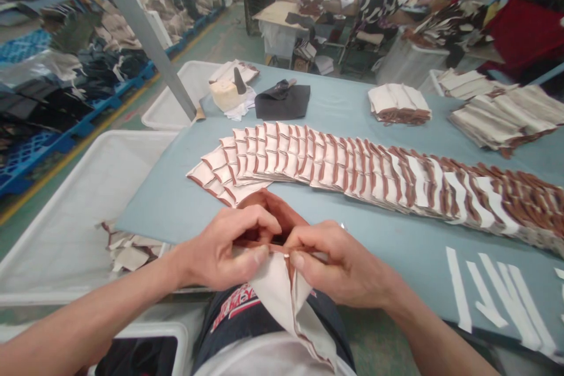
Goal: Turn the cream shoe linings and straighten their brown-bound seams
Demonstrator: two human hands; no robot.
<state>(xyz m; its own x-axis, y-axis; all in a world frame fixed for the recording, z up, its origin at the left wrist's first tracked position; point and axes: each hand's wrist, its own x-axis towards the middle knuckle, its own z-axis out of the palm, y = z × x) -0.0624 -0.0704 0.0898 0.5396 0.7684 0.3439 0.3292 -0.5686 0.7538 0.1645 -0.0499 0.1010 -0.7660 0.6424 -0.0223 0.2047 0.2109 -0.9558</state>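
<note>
A piece of brown leather with a whitish backing (277, 285) hangs between my hands at the table's front edge, its lower end over my lap. My left hand (235, 244) pinches its folded upper edge between thumb and fingers. Close beside it, my right hand (335, 261) pinches the same edge just past a seam. A curved brown part (275, 205) of the piece stands up behind my fingers. Beyond my hands, a long overlapping row of similar pale pieces with brown edges (299, 153) lies across the table.
White strips (506, 299) lie on the blue table (167, 188) at right. Stacked pieces (399, 103), a dark cloth (284, 100) and a cream block with a dark cone (227, 94) sit farther back. White bins (127, 147) and a metal post (145, 29) stand left; a person (379, 0) sits beyond.
</note>
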